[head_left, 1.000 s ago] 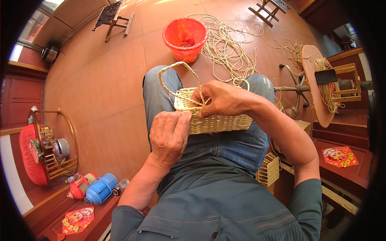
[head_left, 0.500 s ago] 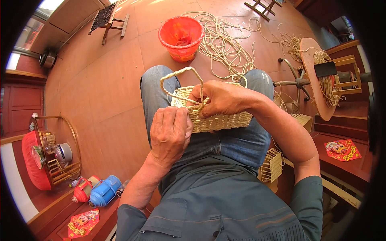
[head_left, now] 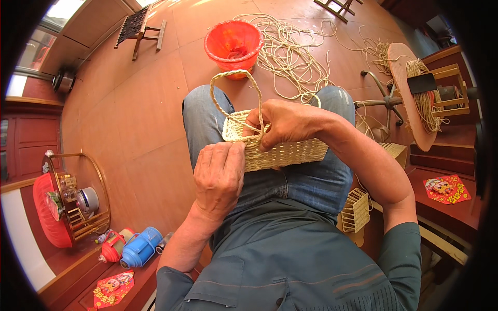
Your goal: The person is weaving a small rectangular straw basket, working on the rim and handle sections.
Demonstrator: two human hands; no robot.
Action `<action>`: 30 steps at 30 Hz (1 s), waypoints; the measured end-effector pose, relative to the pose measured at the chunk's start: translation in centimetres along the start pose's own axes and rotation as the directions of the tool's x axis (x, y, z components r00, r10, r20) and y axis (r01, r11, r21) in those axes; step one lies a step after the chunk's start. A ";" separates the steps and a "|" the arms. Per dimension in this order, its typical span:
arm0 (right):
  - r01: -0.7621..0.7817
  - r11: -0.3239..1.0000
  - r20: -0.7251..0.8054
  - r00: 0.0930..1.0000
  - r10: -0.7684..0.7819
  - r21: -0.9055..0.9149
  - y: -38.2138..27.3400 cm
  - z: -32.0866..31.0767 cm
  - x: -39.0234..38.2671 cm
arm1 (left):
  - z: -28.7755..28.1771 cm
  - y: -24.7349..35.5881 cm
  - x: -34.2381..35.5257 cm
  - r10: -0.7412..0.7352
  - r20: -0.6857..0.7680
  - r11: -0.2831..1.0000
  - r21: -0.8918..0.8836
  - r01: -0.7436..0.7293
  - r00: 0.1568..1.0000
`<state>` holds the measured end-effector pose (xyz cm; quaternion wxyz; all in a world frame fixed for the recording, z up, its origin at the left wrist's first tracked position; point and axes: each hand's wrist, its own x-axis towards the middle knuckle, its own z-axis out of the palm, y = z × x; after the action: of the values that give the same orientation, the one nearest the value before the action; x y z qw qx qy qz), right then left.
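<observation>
Right hand (head_left: 288,122): narrow grip, thumb outside and fingers inside the rim of the basket, by the foot of its handle.
Left hand (head_left: 218,168): curled, fingertips at the near left corner of the basket; I cannot tell what its hidden thumb and fingertips pinch.
Basket (head_left: 290,156): pale, woven, boxy, lying across the lap between the knees.
Handle (head_left: 232,72): twisted loop standing up from the basket's left end.
Jeans (head_left: 202,111): blue, under the basket.
Bucket (head_left: 223,60): red, on the floor beyond the left knee.
Rope (head_left: 294,70): loose, tangled pale strands on the floor, just right of the bucket.
Stool (head_left: 136,30): dark woven seat, far left on the floor.
Small basket (head_left: 356,210): open weave, low beside the right thigh.
Flask (head_left: 141,248): blue, at lower left, next to a red one (head_left: 111,246).
</observation>
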<state>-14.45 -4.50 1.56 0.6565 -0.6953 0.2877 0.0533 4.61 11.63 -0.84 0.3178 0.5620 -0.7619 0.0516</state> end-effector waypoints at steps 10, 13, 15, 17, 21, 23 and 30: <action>0.020 0.999 0.016 1.000 -0.019 -0.031 0.1 0.1 0.0 | 0.7 -0.1 0.6 -0.008 0.022 0.999 0.046 0.007 1.000; 0.039 0.999 0.034 0.999 -0.038 -0.027 0.2 -0.1 0.0 | 0.8 -0.2 0.6 -0.008 0.017 0.999 0.044 0.007 1.000; 0.051 0.998 0.037 0.998 -0.050 -0.029 0.1 -0.2 -0.2 | 0.9 -0.4 0.5 -0.012 0.020 0.999 0.044 0.011 1.000; 0.066 0.997 0.040 0.997 -0.065 -0.031 -0.2 -0.3 -0.4 | 1.1 -0.7 0.4 0.013 -0.010 1.000 0.012 -0.013 1.000; 0.106 0.991 0.035 0.994 -0.103 -0.080 -0.4 -0.3 -0.6 | 1.2 -0.8 0.2 -0.023 -0.027 1.000 -0.022 0.023 0.999; 0.144 0.982 0.029 0.989 -0.142 -0.119 -0.2 -0.3 -0.7 | 0.9 -1.1 0.1 -0.040 -0.045 0.997 -0.066 0.037 0.998; 0.075 0.997 0.056 0.996 -0.074 -0.017 0.5 -0.3 -0.3 | -0.7 -2.0 -0.8 -0.261 0.046 0.906 -0.334 0.261 0.964</action>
<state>-15.07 -4.63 1.28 0.6589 -0.7100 0.2430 0.0508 6.82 11.88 -1.25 0.4133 0.5960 -0.6775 -0.1225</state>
